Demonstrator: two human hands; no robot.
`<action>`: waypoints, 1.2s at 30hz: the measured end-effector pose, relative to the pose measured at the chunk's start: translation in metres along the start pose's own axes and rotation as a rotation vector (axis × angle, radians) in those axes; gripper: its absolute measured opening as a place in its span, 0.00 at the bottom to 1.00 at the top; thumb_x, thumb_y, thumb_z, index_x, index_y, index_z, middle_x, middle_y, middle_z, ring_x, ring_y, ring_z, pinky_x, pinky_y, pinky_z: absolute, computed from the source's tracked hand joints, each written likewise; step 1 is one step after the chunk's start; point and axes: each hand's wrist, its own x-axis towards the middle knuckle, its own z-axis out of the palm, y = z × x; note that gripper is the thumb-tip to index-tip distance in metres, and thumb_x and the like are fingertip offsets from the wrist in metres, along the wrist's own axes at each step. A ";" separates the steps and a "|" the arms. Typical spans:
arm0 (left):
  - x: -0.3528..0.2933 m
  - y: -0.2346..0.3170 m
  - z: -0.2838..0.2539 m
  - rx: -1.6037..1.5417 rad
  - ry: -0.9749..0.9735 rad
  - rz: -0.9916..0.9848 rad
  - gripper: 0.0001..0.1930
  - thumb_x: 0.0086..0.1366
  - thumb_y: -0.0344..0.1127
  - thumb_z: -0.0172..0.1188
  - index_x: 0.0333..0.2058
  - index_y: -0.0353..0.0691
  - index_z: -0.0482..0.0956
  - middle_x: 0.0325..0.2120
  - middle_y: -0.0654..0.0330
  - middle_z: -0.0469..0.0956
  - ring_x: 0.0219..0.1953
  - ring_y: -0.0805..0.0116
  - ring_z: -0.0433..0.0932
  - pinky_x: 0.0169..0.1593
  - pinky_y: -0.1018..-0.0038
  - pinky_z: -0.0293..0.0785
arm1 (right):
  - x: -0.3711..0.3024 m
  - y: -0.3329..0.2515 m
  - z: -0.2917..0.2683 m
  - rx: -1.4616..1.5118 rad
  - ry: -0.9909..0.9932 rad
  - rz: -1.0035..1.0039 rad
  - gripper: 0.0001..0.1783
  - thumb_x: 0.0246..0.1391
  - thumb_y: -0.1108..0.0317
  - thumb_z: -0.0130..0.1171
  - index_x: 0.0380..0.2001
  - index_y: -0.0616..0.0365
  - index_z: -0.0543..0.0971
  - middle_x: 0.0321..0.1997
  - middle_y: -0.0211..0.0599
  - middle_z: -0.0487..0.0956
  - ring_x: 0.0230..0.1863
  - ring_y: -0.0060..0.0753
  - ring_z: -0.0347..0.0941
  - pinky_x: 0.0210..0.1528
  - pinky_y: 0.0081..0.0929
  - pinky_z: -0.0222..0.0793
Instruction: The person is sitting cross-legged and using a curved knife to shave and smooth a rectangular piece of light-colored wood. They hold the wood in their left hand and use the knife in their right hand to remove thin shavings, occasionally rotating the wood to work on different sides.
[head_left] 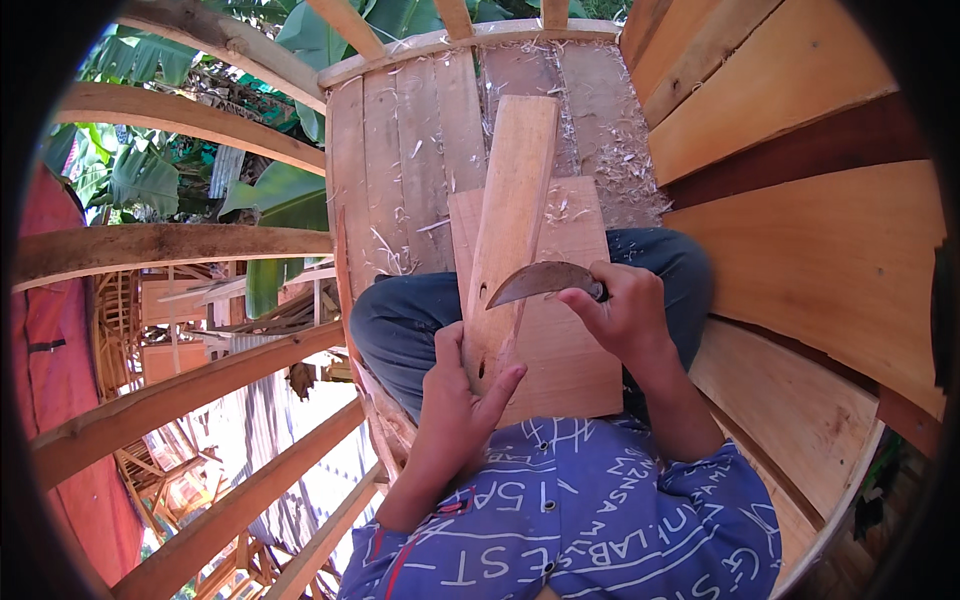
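From my end I have the right hand [632, 308] wrapped around the dark handle of a curved knife [545, 281], its blade reaching left toward the long wooden piece [516, 190]. The tip lies over that piece, just beside the upper of two dark slots; I can't tell whether it touches. My left hand [452, 392] is clamped on the piece's near end, thumb along the right edge, fingers at the left, and the wood runs forward from there, tilted slightly right. Beneath it, between both hands, a flat board [575, 355] lies over the lap, across the blue trousers [408, 325]. Ahead of the hands, pale shavings [628, 165] litter the plank floor [380, 150]. Well left of my left hand stand wooden slats [180, 243]; right of my right hand, wide planks [810, 230].
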 end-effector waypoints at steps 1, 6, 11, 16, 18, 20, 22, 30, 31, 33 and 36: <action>-0.001 0.001 -0.001 0.019 -0.001 -0.008 0.30 0.60 0.39 0.67 0.52 0.32 0.59 0.36 0.38 0.79 0.41 0.48 0.82 0.43 0.66 0.76 | 0.001 0.000 0.000 -0.020 0.020 -0.001 0.35 0.47 0.34 0.60 0.16 0.61 0.74 0.16 0.47 0.71 0.20 0.53 0.72 0.22 0.38 0.64; -0.008 0.006 0.003 0.061 0.012 -0.044 0.31 0.60 0.42 0.66 0.52 0.32 0.59 0.35 0.37 0.78 0.39 0.43 0.82 0.40 0.63 0.77 | 0.012 0.005 -0.009 -0.157 0.054 -0.039 0.36 0.44 0.30 0.59 0.17 0.58 0.77 0.14 0.43 0.73 0.20 0.47 0.75 0.22 0.36 0.67; -0.035 0.003 0.023 0.224 -0.374 -0.139 0.31 0.61 0.46 0.64 0.51 0.32 0.60 0.30 0.35 0.77 0.32 0.36 0.80 0.35 0.57 0.76 | 0.062 0.077 -0.043 -0.039 0.387 0.413 0.41 0.53 0.31 0.53 0.14 0.64 0.71 0.12 0.47 0.69 0.17 0.45 0.69 0.21 0.34 0.62; -0.021 -0.015 0.008 0.121 0.007 -0.082 0.30 0.61 0.44 0.65 0.50 0.31 0.60 0.31 0.35 0.77 0.34 0.40 0.81 0.36 0.60 0.76 | 0.058 0.111 -0.063 0.178 0.331 0.398 0.37 0.59 0.37 0.51 0.17 0.66 0.67 0.13 0.36 0.60 0.19 0.27 0.53 0.22 0.33 0.55; -0.008 -0.027 -0.007 0.103 0.108 -0.045 0.30 0.60 0.43 0.66 0.50 0.31 0.60 0.32 0.36 0.78 0.35 0.40 0.81 0.36 0.61 0.76 | 0.035 0.074 -0.035 0.195 0.174 0.302 0.36 0.58 0.39 0.54 0.19 0.68 0.72 0.13 0.44 0.62 0.18 0.29 0.56 0.23 0.34 0.59; 0.003 -0.025 -0.007 0.091 0.142 -0.024 0.30 0.60 0.43 0.66 0.50 0.31 0.60 0.32 0.36 0.78 0.36 0.41 0.81 0.37 0.61 0.76 | 0.012 0.048 -0.006 0.264 0.018 0.249 0.34 0.58 0.40 0.56 0.21 0.68 0.73 0.14 0.39 0.61 0.20 0.21 0.58 0.23 0.31 0.59; 0.009 -0.018 -0.007 0.083 0.095 -0.035 0.31 0.59 0.44 0.67 0.50 0.32 0.60 0.31 0.37 0.78 0.36 0.41 0.81 0.37 0.61 0.76 | -0.005 0.041 0.013 0.414 -0.100 0.274 0.32 0.58 0.42 0.56 0.24 0.67 0.76 0.14 0.34 0.64 0.22 0.17 0.61 0.24 0.28 0.59; 0.023 0.012 0.012 0.115 -0.215 -0.045 0.28 0.55 0.41 0.69 0.47 0.33 0.65 0.30 0.43 0.79 0.36 0.49 0.81 0.39 0.66 0.75 | -0.014 0.002 0.007 1.027 -0.248 0.311 0.20 0.59 0.55 0.60 0.39 0.64 0.75 0.17 0.22 0.70 0.20 0.10 0.62 0.21 0.18 0.58; 0.024 0.016 0.013 0.116 -0.246 -0.068 0.27 0.54 0.39 0.70 0.46 0.32 0.67 0.32 0.45 0.79 0.36 0.53 0.82 0.40 0.68 0.75 | -0.015 0.000 0.004 1.080 -0.247 0.344 0.18 0.59 0.57 0.60 0.38 0.64 0.75 0.17 0.22 0.70 0.19 0.10 0.62 0.20 0.18 0.57; 0.024 0.019 0.014 0.042 -0.286 -0.070 0.26 0.55 0.40 0.69 0.46 0.32 0.68 0.31 0.48 0.80 0.35 0.56 0.81 0.40 0.69 0.75 | -0.018 0.001 -0.002 1.192 -0.285 0.499 0.14 0.60 0.62 0.60 0.35 0.63 0.73 0.16 0.22 0.68 0.16 0.12 0.61 0.17 0.17 0.55; 0.034 0.003 0.015 -0.188 -0.399 -0.015 0.24 0.58 0.40 0.67 0.45 0.32 0.70 0.31 0.53 0.79 0.33 0.61 0.80 0.39 0.70 0.75 | -0.020 0.001 0.000 1.449 -0.182 0.538 0.10 0.61 0.65 0.56 0.34 0.61 0.71 0.14 0.23 0.65 0.13 0.14 0.59 0.14 0.17 0.52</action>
